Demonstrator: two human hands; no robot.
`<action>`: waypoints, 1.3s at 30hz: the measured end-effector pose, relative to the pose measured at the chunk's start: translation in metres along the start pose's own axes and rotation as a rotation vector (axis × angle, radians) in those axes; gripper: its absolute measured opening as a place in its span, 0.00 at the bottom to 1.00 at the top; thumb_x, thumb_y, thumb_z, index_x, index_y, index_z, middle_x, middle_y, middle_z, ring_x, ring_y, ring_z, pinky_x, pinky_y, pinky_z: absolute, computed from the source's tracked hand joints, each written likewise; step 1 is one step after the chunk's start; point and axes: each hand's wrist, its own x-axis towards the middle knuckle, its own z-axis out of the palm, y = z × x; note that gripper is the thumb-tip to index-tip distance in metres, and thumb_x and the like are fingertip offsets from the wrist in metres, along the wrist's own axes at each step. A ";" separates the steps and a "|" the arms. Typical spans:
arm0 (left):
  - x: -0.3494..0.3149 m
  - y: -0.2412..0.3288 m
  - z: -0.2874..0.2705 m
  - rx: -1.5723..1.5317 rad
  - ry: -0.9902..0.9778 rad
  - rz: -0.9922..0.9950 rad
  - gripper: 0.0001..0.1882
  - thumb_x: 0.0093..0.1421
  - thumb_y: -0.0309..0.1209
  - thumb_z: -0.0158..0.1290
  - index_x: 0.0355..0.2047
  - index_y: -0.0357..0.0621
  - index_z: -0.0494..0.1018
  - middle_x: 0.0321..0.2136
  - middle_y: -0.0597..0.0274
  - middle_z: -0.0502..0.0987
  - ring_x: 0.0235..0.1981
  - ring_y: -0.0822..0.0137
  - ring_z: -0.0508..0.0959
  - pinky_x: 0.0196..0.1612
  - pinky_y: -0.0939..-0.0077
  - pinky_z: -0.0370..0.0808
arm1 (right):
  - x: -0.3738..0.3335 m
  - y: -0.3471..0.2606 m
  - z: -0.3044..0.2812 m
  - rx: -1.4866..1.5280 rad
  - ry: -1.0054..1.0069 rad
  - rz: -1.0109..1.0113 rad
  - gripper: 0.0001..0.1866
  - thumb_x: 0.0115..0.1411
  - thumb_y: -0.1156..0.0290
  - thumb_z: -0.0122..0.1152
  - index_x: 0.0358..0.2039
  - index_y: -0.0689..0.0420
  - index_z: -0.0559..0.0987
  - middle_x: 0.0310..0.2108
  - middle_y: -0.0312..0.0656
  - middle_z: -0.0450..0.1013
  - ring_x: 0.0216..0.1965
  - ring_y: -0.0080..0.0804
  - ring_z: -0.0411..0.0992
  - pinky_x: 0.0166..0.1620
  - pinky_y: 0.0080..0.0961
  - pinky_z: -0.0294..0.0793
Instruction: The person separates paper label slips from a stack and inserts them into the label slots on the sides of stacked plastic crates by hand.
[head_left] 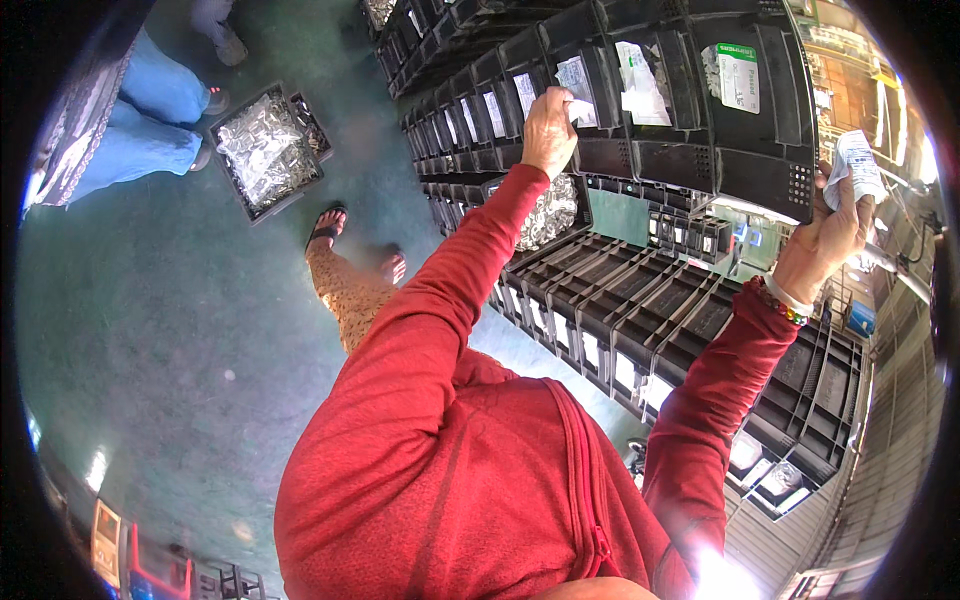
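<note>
My left hand (549,132) is closed in a pinch on the edge of a white paper slip (578,108), against the wall of a black plastic crate in a tall stack (620,158). Between the fingers and thumb of my right hand (826,245) is a bent piece of printed paper (858,165), held up beside the stack's right end. Papers sit in slots along the crate walls, among them a torn-looking white sheet (642,85) and a white label with a green band (737,78).
Below the stack, an open crate holds shiny metal parts (550,215). More black crates (660,300) stand in rows at the right. On the green floor (150,330) rests another crate of metal parts (265,150), near a person in blue jeans (150,120).
</note>
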 end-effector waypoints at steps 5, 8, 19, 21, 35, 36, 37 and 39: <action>-0.001 -0.002 0.004 -0.131 0.106 -0.138 0.09 0.54 0.18 0.48 0.34 0.42 0.63 0.26 0.52 0.73 0.30 0.54 0.75 0.32 0.68 0.71 | 0.004 0.003 0.000 0.006 0.010 0.000 0.08 0.56 0.82 0.51 0.37 0.67 0.69 0.29 0.51 0.73 0.25 0.34 0.74 0.23 0.20 0.74; -0.007 -0.004 -0.008 -0.346 0.094 -0.051 0.19 0.48 0.23 0.60 0.39 0.39 0.64 0.31 0.61 0.73 0.30 0.70 0.74 0.36 0.76 0.72 | 0.002 0.002 0.001 0.047 0.015 -0.020 0.07 0.56 0.82 0.52 0.36 0.67 0.69 0.28 0.50 0.74 0.24 0.33 0.74 0.23 0.19 0.73; 0.037 -0.019 -0.031 0.076 -0.192 0.377 0.09 0.47 0.20 0.51 0.29 0.42 0.66 0.32 0.59 0.73 0.34 0.57 0.75 0.32 0.67 0.76 | 0.004 0.003 -0.004 -0.058 0.001 0.033 0.10 0.57 0.80 0.51 0.40 0.65 0.70 0.33 0.49 0.73 0.29 0.33 0.74 0.26 0.21 0.73; 0.045 -0.017 -0.040 0.150 -0.326 0.368 0.07 0.50 0.23 0.51 0.29 0.44 0.64 0.31 0.59 0.73 0.32 0.55 0.75 0.31 0.67 0.75 | 0.008 0.006 -0.010 0.005 -0.021 0.041 0.10 0.57 0.81 0.50 0.41 0.65 0.70 0.34 0.48 0.73 0.29 0.34 0.74 0.27 0.22 0.74; 0.126 -0.020 -0.053 -0.006 -0.891 0.431 0.10 0.47 0.20 0.46 0.25 0.44 0.56 0.12 0.55 0.59 0.17 0.54 0.66 0.22 0.62 0.60 | 0.001 -0.001 -0.005 -0.036 -0.022 0.025 0.10 0.56 0.80 0.52 0.40 0.63 0.70 0.35 0.45 0.73 0.30 0.31 0.74 0.28 0.19 0.73; 0.131 -0.025 -0.053 0.035 -0.924 0.396 0.10 0.48 0.21 0.47 0.25 0.44 0.56 0.12 0.56 0.58 0.16 0.57 0.64 0.22 0.63 0.59 | 0.002 0.001 -0.005 -0.038 -0.005 0.012 0.10 0.56 0.80 0.52 0.40 0.63 0.70 0.35 0.46 0.74 0.30 0.32 0.74 0.29 0.19 0.74; 0.135 -0.025 -0.050 0.065 -0.965 0.366 0.11 0.48 0.23 0.48 0.25 0.45 0.55 0.12 0.56 0.57 0.15 0.60 0.63 0.22 0.65 0.59 | 0.003 0.002 -0.006 -0.048 0.008 0.010 0.10 0.56 0.80 0.52 0.40 0.63 0.70 0.35 0.46 0.74 0.30 0.32 0.74 0.29 0.19 0.74; 0.141 -0.022 -0.051 0.036 -1.012 0.377 0.12 0.50 0.25 0.51 0.24 0.44 0.56 0.13 0.58 0.56 0.16 0.64 0.59 0.22 0.67 0.59 | 0.001 0.001 -0.005 -0.043 -0.010 -0.001 0.10 0.57 0.81 0.49 0.41 0.65 0.69 0.32 0.51 0.73 0.25 0.30 0.72 0.28 0.18 0.75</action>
